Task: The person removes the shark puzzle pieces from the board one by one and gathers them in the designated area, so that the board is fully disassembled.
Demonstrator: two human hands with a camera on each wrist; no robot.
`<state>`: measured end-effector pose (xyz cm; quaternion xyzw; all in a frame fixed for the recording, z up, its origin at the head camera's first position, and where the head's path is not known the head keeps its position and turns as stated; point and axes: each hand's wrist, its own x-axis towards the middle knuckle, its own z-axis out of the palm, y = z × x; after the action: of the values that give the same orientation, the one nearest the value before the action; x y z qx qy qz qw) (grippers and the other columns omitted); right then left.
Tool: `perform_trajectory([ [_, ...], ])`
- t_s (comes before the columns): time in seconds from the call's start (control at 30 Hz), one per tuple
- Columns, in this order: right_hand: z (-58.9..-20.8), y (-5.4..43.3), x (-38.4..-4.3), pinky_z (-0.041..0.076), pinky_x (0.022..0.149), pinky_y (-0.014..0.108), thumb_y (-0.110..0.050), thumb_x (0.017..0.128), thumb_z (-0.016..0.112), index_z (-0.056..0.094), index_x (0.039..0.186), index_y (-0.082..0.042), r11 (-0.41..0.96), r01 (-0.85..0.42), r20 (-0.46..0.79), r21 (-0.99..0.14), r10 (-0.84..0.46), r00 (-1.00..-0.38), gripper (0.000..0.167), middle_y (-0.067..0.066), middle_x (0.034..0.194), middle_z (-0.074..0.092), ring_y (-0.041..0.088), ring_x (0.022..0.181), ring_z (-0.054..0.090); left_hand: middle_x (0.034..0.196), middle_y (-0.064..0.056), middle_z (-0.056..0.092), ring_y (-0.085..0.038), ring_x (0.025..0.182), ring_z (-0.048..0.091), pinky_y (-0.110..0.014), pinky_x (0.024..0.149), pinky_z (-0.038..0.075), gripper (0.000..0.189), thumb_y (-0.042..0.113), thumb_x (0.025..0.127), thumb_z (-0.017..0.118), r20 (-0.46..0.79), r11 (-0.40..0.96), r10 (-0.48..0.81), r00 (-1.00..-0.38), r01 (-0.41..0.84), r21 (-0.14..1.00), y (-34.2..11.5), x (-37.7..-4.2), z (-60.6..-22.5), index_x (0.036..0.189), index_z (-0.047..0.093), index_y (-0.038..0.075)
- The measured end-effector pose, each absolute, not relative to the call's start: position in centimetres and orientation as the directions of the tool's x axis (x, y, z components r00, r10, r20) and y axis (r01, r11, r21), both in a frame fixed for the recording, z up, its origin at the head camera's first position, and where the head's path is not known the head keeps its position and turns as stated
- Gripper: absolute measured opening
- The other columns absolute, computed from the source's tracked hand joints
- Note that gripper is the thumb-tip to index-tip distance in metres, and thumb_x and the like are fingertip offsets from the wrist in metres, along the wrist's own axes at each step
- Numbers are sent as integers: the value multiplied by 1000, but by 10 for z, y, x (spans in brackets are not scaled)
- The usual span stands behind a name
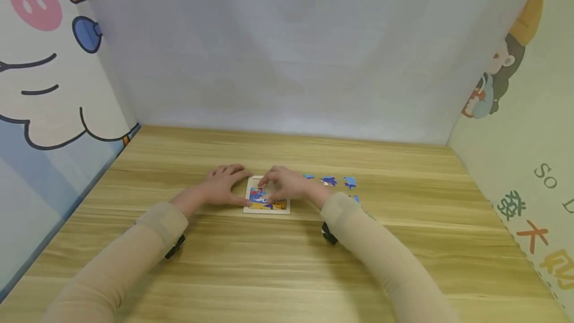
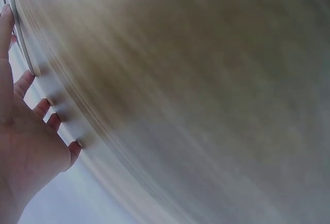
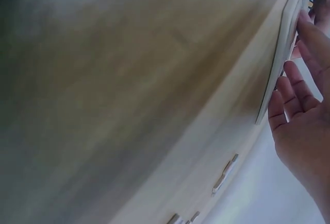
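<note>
A small jigsaw puzzle board [image 1: 265, 210] with a pale border lies on the table, its lower part filled with blue, red and yellow picture pieces. My left hand [image 1: 221, 187] is at its left edge, thumb near the lower corner and forefinger near the upper one; in the left wrist view the fingers of that hand [image 2: 31, 136] are spread, with fingertips down on the table. My right hand [image 1: 289, 185] arches over the board, thumb and forefinger bent down to its surface. Whether a piece is between them is hidden. From the right wrist, the hand [image 3: 304, 110] shows loosely bent fingers beside the board's edge [image 3: 278, 54].
Loose puzzle pieces lie right of the board: a purple-blue piece [image 1: 329, 181], a blue piece [image 1: 350, 182], and others partly covered by the right forearm. The wood-grain table [image 1: 251, 263] meets a pale backdrop [image 1: 287, 64] behind, with printed panels at both sides.
</note>
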<state>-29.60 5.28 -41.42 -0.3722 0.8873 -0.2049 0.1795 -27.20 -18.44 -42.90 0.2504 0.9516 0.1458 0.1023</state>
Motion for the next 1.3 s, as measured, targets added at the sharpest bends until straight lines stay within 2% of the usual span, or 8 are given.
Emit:
perform_trajectory([
  [0.27, -418, 54, -298, 33, 107, 41, -30, 84, 72, 62, 122, -20, 618, -619, -158, -484, -758, -633, 40, 5, 134, 45, 23, 126, 38, 153, -13, 24, -43, 136, 21, -68, 104, 17, 89, 68, 76, 62, -116, 832, 508, -853, 452, 323, -185, -273, -432, 147, 34, 22],
  [0.67, -416, 54, -298, 33, 107, 41, -27, 84, 73, 64, 120, -19, 627, -553, -180, -549, -735, -654, 38, 4, 135, 46, 22, 125, 39, 153, -14, 23, -44, 137, 19, -69, 104, 15, 90, 68, 76, 62, -135, 830, 510, -850, 445, 336, -185, -273, -429, 147, 33, 21],
  [0.83, -417, 53, -300, 39, 103, 34, -22, 85, 72, 64, 119, -18, 611, -462, -192, -642, -713, -675, 34, 0, 123, 57, 15, 116, 50, 154, -14, 21, -43, 138, 17, -69, 105, 14, 90, 68, 76, 62, -149, 831, 507, -849, 435, 346, -185, -274, -429, 148, 32, 22],
  [1.0, -417, 51, -301, 48, 89, 26, -13, 85, 70, 64, 115, -16, 590, -377, -215, -714, -698, -683, 31, -3, 104, 64, 10, 98, 59, 154, -14, 20, -42, 139, 16, -69, 105, 13, 92, 69, 75, 62, -147, 832, 503, -851, 431, 350, -185, -274, -429, 148, 32, 22],
  [1.13, -414, 48, -301, 50, 82, 24, -9, 85, 69, 64, 109, -14, 583, -357, -213, -730, -690, -692, 25, -1, 96, 65, 11, 90, 60, 154, -14, 20, -42, 139, 16, -69, 105, 14, 92, 71, 74, 61, -141, 832, 503, -853, 434, 344, -185, -274, -430, 148, 32, 23],
  [1.3, -413, 46, -300, 49, 78, 23, -11, 86, 69, 64, 103, -15, 604, -357, -210, -712, -669, -713, 18, -1, 92, 65, 11, 86, 60, 154, -14, 20, -42, 139, 16, -68, 106, 13, 91, 70, 75, 61, -145, 833, 504, -851, 434, 344, -185, -274, -429, 148, 32, 23],
])
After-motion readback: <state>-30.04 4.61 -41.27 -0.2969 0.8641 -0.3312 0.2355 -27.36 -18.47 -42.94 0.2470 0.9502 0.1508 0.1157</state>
